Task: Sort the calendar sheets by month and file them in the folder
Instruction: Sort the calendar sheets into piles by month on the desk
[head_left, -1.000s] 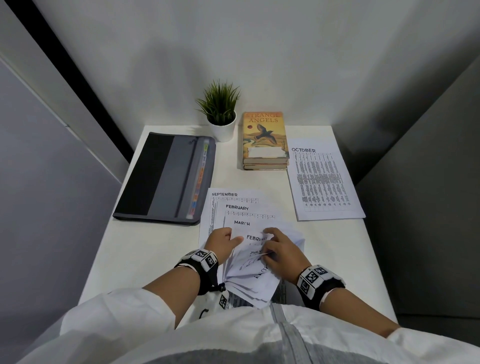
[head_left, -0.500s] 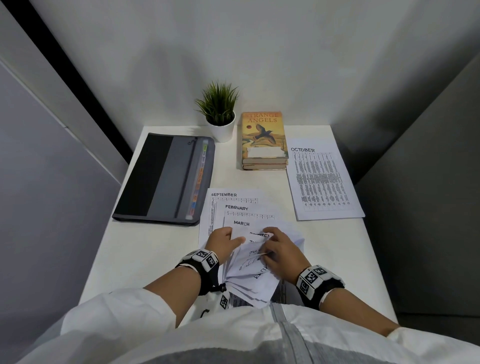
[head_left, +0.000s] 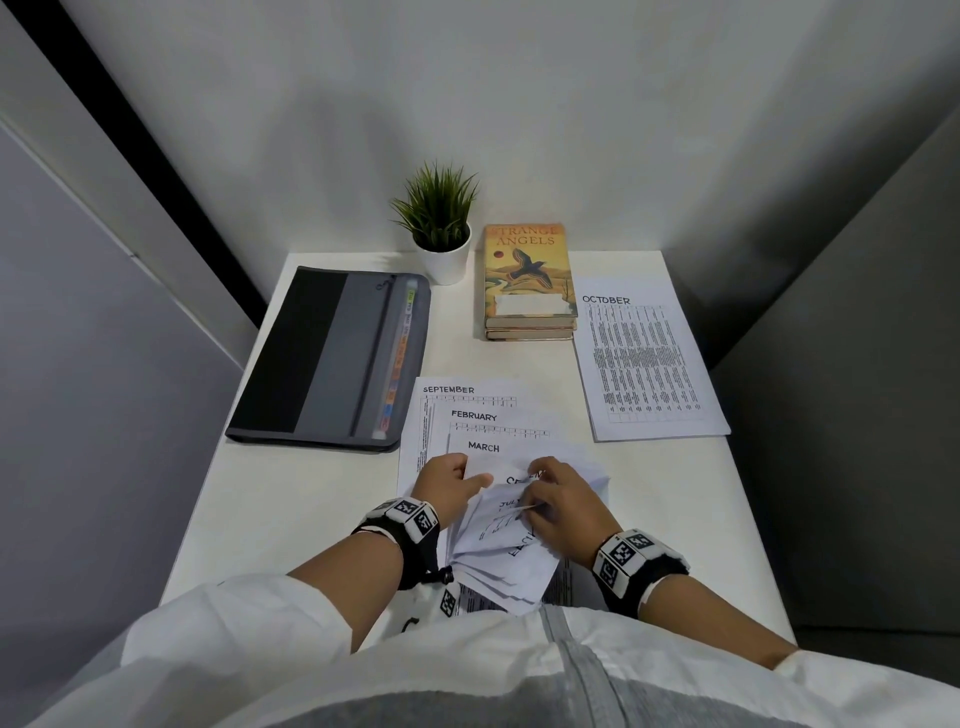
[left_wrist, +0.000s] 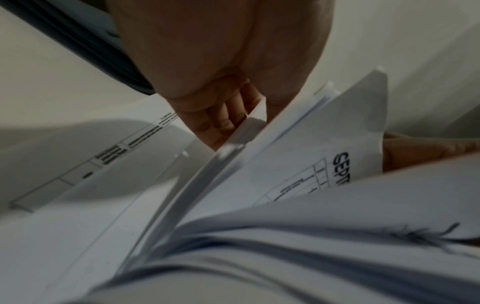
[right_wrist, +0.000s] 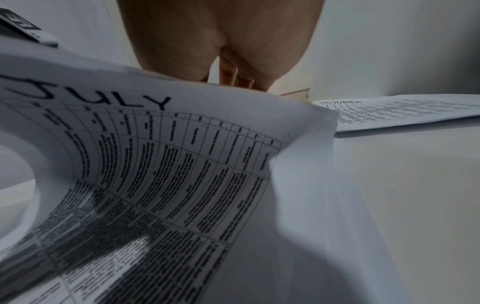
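A fanned stack of calendar sheets (head_left: 498, 540) lies at the near middle of the white table (head_left: 311, 499), with SEPTEMBER, FEBRUARY and MARCH headings showing beyond it. My left hand (head_left: 451, 479) holds the stack's left side, fingers (left_wrist: 223, 117) curled in behind lifted sheets beside one headed SEPT (left_wrist: 324, 164). My right hand (head_left: 557, 496) pinches lifted top edges, and a JULY sheet (right_wrist: 155, 156) curls up under it. A lone OCTOBER sheet (head_left: 649, 358) lies flat at the right. The grey and black folder (head_left: 332, 358) lies closed at the left, its coloured tabs showing.
Two stacked books (head_left: 530, 283) and a small potted plant (head_left: 441, 228) stand at the back of the table against the wall. Grey panels close in both sides. Bare table shows left of the stack, below the folder.
The FEBRUARY sheet at the top of the fan has been turned over; a SEPTEMBER and a JULY heading now show there. Both hands stay in place on the stack.
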